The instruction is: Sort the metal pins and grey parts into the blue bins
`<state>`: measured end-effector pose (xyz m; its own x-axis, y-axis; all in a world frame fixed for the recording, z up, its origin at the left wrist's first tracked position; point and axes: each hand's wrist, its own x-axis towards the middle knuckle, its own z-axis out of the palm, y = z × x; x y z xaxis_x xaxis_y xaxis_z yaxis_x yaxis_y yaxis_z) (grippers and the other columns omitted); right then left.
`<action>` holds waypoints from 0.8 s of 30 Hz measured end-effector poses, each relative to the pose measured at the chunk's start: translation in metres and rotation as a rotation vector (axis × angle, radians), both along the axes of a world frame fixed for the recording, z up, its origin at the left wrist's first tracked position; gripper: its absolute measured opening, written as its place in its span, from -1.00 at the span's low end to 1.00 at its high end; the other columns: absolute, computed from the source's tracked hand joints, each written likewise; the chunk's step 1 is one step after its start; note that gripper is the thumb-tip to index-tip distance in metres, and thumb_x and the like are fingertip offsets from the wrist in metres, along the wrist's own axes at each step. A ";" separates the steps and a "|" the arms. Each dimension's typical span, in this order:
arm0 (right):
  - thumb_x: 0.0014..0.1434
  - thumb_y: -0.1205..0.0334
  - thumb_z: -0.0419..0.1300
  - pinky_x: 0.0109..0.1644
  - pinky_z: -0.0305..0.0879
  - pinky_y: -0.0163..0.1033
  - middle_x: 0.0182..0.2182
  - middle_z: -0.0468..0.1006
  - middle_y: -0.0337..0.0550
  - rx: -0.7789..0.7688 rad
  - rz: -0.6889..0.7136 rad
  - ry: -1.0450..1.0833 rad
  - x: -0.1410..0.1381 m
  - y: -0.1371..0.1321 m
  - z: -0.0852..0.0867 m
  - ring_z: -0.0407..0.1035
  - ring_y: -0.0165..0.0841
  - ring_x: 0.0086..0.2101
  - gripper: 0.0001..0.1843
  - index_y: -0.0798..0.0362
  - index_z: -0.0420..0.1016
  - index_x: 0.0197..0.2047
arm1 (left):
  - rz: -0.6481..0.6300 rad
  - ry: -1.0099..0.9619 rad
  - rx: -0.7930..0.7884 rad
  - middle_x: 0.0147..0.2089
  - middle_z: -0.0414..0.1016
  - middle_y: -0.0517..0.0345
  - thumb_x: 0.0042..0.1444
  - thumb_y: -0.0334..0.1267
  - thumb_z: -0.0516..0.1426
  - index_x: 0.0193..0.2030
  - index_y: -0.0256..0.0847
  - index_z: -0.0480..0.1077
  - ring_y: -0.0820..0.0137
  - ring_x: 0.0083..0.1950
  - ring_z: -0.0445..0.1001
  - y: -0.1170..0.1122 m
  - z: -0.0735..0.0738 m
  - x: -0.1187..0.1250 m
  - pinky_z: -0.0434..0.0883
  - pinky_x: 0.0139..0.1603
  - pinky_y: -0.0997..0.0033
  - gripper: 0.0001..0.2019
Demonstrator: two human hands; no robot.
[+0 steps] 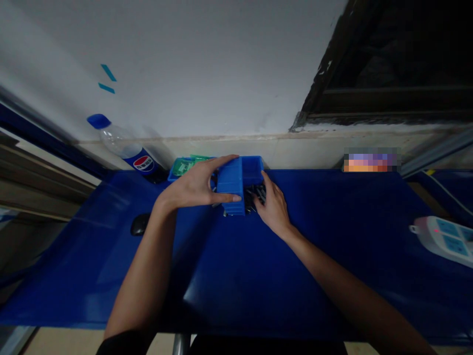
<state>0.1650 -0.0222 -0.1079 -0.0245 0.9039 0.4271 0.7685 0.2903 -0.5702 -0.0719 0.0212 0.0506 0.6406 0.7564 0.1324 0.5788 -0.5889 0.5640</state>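
Observation:
A blue plastic parts bin (229,176) is tipped on its side above the table, its opening facing right. My left hand (194,183) grips it from the left, with the thumb along the near side and the fingers over the far side. Small dark pieces (250,196), perhaps screws, lie at the bin's mouth; their exact kind is too dim to make out. Cupped beside them is my right hand (274,203), thumb and fingers apart, one fingertip close to the edge of a second blue bin part (253,163) behind.
A Pepsi bottle (142,160) stands at the back left, beside a blue tray with green packets (182,167). A black mouse (139,225) lies near my left forearm. On the right sits a white power strip (445,239). The wall borders the blue table (236,281).

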 end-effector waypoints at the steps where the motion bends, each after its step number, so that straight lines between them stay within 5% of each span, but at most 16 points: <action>1: 0.33 0.31 0.14 0.31 0.38 0.30 0.25 0.51 0.21 0.000 0.002 0.013 0.000 0.000 0.000 0.42 0.07 0.22 -0.18 0.05 -0.03 0.58 | 0.009 0.010 0.011 0.43 0.41 -0.21 0.02 0.19 0.38 0.52 -0.16 0.23 -0.08 0.35 0.48 -0.001 0.000 0.002 0.45 0.31 -0.07 -0.02; 8: 0.41 0.30 0.01 0.37 0.33 0.27 0.30 0.48 0.19 -0.026 -0.002 0.121 -0.001 -0.001 0.003 0.39 -0.01 0.28 -0.31 0.06 0.02 0.56 | 0.037 0.015 0.087 0.42 0.41 -0.25 0.02 0.26 0.37 0.53 -0.18 0.22 -0.10 0.33 0.48 -0.006 -0.004 0.017 0.42 0.34 -0.13 0.02; 19: 0.50 0.01 -0.11 0.35 0.30 0.24 0.42 0.32 0.18 -0.105 -0.127 0.634 -0.009 0.002 0.008 0.28 -0.05 0.37 -0.42 -0.10 0.01 0.51 | -0.050 -0.103 0.152 0.48 0.35 -0.11 0.10 0.06 0.39 0.53 -0.08 0.21 -0.04 0.44 0.36 -0.017 -0.010 0.045 0.30 0.45 -0.14 -0.10; 24: 0.39 0.10 -0.04 0.32 0.33 0.14 0.28 0.48 0.12 0.027 -0.075 0.636 0.004 0.007 0.014 0.36 -0.08 0.28 -0.55 -0.02 0.35 0.27 | -0.031 -0.069 0.168 0.55 0.23 -0.10 0.16 0.07 0.36 0.56 -0.05 0.14 -0.07 0.55 0.20 -0.020 -0.012 0.050 0.15 0.53 -0.23 -0.10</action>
<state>0.1691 -0.0152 -0.0939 0.3036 0.8821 0.3601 0.3012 0.2697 -0.9146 -0.0218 0.0009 0.0386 0.6485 0.6997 0.2998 0.5222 -0.6955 0.4935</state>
